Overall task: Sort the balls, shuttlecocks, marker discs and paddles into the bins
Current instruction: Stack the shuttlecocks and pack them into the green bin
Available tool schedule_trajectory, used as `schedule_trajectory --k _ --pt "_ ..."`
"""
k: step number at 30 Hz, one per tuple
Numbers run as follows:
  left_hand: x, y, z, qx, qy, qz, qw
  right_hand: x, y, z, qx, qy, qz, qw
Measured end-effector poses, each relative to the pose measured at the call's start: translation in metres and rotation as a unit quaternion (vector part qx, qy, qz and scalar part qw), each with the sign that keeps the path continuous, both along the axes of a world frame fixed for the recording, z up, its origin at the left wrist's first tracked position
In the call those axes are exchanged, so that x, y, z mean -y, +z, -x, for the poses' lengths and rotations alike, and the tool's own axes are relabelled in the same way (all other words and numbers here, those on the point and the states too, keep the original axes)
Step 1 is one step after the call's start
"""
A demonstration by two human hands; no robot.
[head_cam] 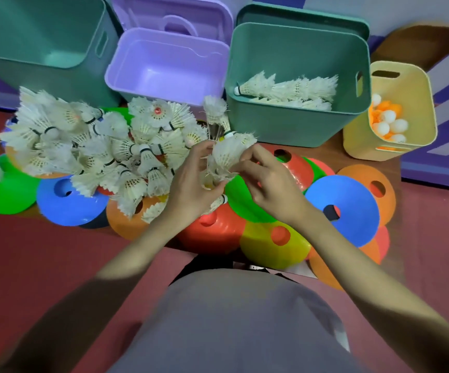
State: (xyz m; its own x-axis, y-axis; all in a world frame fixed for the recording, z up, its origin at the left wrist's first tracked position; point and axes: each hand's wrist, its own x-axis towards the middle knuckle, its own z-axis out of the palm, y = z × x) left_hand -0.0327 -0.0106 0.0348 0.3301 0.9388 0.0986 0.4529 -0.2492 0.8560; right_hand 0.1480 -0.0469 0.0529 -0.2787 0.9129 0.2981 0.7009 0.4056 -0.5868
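I judged the chief risk to be a spill: the nested shuttlecock stack (224,154), held above the marker discs (341,208) near the floor's middle, could separate or snag feathers on the loose pile (91,146) at its left. Its long axis ran near-upright, leaning right, toward the green bin (298,125) where others lay. My left hand (191,189) gripped its lower end; my right hand (269,181) pinched its side.

I see frayed white feather shuttlecocks (104,149) with smooth cork-like tips, glossy soft plastic marker discs (344,208), matt smooth moulded plastic in the green bin (296,122), purple bin (164,68) and yellow bin (406,82), smooth plastic table-tennis balls (390,122), and a matt reddish floor (43,251).
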Motion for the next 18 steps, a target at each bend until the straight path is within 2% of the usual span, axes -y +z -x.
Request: schedule_trajectory --k 3,9,15,18 --pt "-0.005 0.003 0.024 0.005 0.000 -0.030 1.000 -0.007 0.002 0.022 -0.025 0.022 0.016 0.999" --pt "-0.011 -0.009 0.069 0.010 0.117 -0.029 0.993 -0.016 -0.007 0.054 -0.073 -0.039 0.032 0.996" --pt "-0.005 -0.020 0.100 -0.018 0.141 -0.058 0.988 -0.029 -0.043 0.064 0.100 0.034 0.128 0.986" --pt "-0.001 -0.024 0.109 -0.031 0.152 -0.064 0.986 -0.035 -0.054 0.074 0.130 0.039 0.140 0.981"
